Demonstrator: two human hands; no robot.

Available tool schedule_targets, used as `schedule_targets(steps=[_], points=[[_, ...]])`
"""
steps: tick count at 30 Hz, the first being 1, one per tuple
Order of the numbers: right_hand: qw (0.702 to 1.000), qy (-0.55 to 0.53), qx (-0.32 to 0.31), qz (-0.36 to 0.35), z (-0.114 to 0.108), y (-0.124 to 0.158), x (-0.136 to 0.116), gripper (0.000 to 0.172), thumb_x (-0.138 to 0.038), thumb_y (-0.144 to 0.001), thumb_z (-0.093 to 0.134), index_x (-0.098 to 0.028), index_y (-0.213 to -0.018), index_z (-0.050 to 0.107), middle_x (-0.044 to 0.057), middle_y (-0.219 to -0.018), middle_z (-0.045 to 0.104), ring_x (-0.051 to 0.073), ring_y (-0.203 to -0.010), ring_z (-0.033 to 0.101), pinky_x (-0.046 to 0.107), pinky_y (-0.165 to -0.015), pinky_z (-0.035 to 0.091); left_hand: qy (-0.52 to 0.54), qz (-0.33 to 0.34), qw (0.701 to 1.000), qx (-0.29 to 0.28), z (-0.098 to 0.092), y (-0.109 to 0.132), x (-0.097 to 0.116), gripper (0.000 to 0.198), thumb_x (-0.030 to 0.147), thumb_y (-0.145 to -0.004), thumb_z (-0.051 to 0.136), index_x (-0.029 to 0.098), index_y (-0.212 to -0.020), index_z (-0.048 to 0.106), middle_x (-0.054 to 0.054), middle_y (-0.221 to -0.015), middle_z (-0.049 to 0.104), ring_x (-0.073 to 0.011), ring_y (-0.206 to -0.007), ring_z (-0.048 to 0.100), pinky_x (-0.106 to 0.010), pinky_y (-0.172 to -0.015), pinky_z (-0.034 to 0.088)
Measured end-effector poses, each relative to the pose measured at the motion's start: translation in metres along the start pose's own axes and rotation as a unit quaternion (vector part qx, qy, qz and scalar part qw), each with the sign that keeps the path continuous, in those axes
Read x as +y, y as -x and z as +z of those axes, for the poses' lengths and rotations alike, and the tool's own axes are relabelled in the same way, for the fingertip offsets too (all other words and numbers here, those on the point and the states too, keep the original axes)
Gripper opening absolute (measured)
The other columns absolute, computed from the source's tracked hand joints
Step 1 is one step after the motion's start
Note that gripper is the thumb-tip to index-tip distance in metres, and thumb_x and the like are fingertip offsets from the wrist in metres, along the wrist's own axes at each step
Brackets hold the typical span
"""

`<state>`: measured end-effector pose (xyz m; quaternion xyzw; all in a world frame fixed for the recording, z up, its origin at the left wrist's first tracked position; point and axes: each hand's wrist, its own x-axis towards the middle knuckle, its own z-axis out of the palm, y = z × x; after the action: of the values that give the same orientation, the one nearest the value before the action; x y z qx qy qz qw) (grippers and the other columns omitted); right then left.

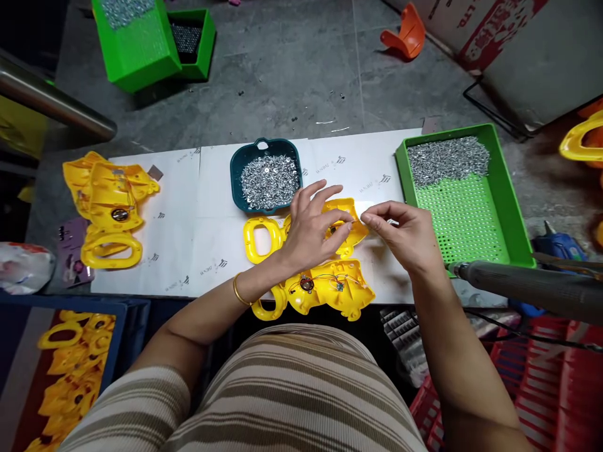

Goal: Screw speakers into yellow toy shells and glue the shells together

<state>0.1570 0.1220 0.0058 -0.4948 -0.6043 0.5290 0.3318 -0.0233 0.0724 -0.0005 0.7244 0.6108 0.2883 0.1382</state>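
Note:
My left hand (pixel 313 227) rests on a yellow plastic shell (pixel 264 237) with a handle loop, its fingers curled on the shell's right part while the upper fingers stick out. My right hand (pixel 400 229) is pinched at its fingertips just right of the shell, holding something too small to make out. A second yellow shell (pixel 330 290) with wires and a small round part lies closer to me at the table edge. A dark teal dish (pixel 238 182) full of small silver screws sits just behind the hands.
A green perforated tray (pixel 471 220) with screws stands at the right. Stacked yellow shells (pixel 110 207) lie at the left, more fill a blue bin (pixel 70 370) below. A grey power tool (pixel 532 285) pokes in from the right. Green boxes (pixel 136 44) sit on the floor.

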Motion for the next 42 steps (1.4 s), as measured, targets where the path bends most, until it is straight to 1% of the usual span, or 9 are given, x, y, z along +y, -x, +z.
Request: schedule_targets(steps=[4, 8, 10, 13, 18, 24, 30, 36, 42], points=[[1.000, 0.024, 0.001, -0.019, 0.001, -0.002, -0.003, 0.030, -0.048, -0.074, 0.075, -0.019, -0.073, 0.072, 0.002, -0.072, 0.069, 0.011, -0.064, 0.056, 0.025, -0.061, 0.044, 0.009, 0.003, 1.000, -0.001, 0.005, -0.003, 0.000, 0.014, 0.036, -0.091, 0.062, 0.028, -0.098, 0.072, -0.003, -0.136, 0.056, -0.0267, -0.135, 0.037, -0.054, -0.114, 0.025], [0.999, 0.032, -0.015, -0.032, 0.002, -0.003, -0.003, 0.031, -0.050, -0.074, 0.075, -0.019, -0.073, 0.072, 0.003, -0.074, 0.070, 0.013, -0.068, 0.059, 0.026, -0.064, 0.045, 0.014, 0.000, 1.000, 0.005, 0.007, -0.003, 0.000, 0.014, 0.036, -0.092, 0.060, 0.028, -0.094, 0.072, -0.002, -0.136, 0.057, -0.0253, -0.135, 0.038, -0.052, -0.114, 0.027], [0.999, 0.036, -0.001, -0.033, 0.000, -0.002, 0.000, 0.031, -0.050, -0.077, 0.072, -0.019, -0.079, 0.074, 0.004, -0.079, 0.071, 0.013, -0.070, 0.061, 0.026, -0.066, 0.047, 0.009, -0.013, 1.000, 0.014, 0.006, -0.001, 0.001, 0.014, 0.035, -0.091, 0.061, 0.026, -0.090, 0.072, -0.003, -0.138, 0.054, -0.0261, -0.137, 0.036, -0.053, -0.115, 0.026], [0.999, 0.029, 0.026, 0.002, -0.005, 0.003, 0.006, 0.038, -0.053, -0.084, 0.063, -0.020, -0.099, 0.073, 0.005, -0.092, 0.072, 0.010, -0.062, 0.060, 0.026, -0.061, 0.048, -0.001, -0.036, 0.999, 0.019, 0.005, 0.001, 0.005, 0.014, 0.032, -0.089, 0.062, 0.024, -0.083, 0.071, -0.004, -0.142, 0.050, -0.0289, -0.140, 0.032, -0.055, -0.116, 0.024], [0.997, 0.023, -0.038, 0.067, -0.007, 0.014, 0.016, 0.053, -0.061, -0.083, 0.059, -0.018, -0.113, 0.067, 0.008, -0.099, 0.071, 0.011, -0.055, 0.062, 0.030, -0.060, 0.052, -0.026, -0.049, 0.998, 0.019, 0.010, 0.003, 0.009, 0.015, 0.030, -0.088, 0.060, 0.023, -0.079, 0.070, -0.005, -0.145, 0.049, -0.0307, -0.142, 0.030, -0.058, -0.119, 0.016], [0.995, -0.010, -0.065, 0.078, 0.003, 0.017, 0.022, 0.062, -0.064, -0.081, 0.060, -0.016, -0.119, 0.064, 0.008, -0.098, 0.072, 0.014, -0.059, 0.066, 0.031, -0.065, 0.056, -0.047, -0.056, 0.997, 0.008, 0.014, 0.002, 0.009, 0.018, 0.033, -0.090, 0.058, 0.024, -0.079, 0.069, -0.003, -0.147, 0.048, -0.0304, -0.143, 0.030, -0.060, -0.118, 0.015], [0.994, -0.029, -0.070, 0.082, 0.005, 0.018, 0.022, 0.058, -0.060, -0.081, 0.064, -0.015, -0.118, 0.065, 0.007, -0.087, 0.072, 0.016, -0.061, 0.068, 0.032, -0.067, 0.058, -0.049, -0.045, 0.998, 0.012, 0.015, 0.001, 0.009, 0.016, 0.031, -0.088, 0.061, 0.022, -0.077, 0.069, -0.005, -0.146, 0.049, -0.0318, -0.142, 0.032, -0.063, -0.117, 0.014], [0.994, -0.020, -0.069, 0.082, 0.007, 0.018, 0.021, 0.056, -0.057, -0.082, 0.063, -0.015, -0.119, 0.065, 0.010, -0.102, 0.072, 0.015, -0.066, 0.067, 0.023, -0.046, 0.051, -0.036, -0.038, 0.999, -0.002, 0.014, 0.002, 0.009, 0.017, 0.029, -0.087, 0.061, 0.022, -0.073, 0.067, -0.004, -0.146, 0.048, -0.0328, -0.142, 0.030, -0.066, -0.117, 0.012], [0.994, -0.016, -0.074, 0.076, 0.007, 0.016, 0.021, 0.058, -0.056, -0.082, 0.062, -0.012, -0.120, 0.064, 0.010, -0.099, 0.071, 0.011, -0.058, 0.061, 0.022, -0.047, 0.052, -0.035, -0.035, 0.999, 0.002, 0.014, 0.003, 0.008, 0.014, 0.028, -0.087, 0.061, 0.023, -0.076, 0.068, -0.003, -0.144, 0.051, -0.0305, -0.142, 0.031, -0.064, -0.118, 0.013]])
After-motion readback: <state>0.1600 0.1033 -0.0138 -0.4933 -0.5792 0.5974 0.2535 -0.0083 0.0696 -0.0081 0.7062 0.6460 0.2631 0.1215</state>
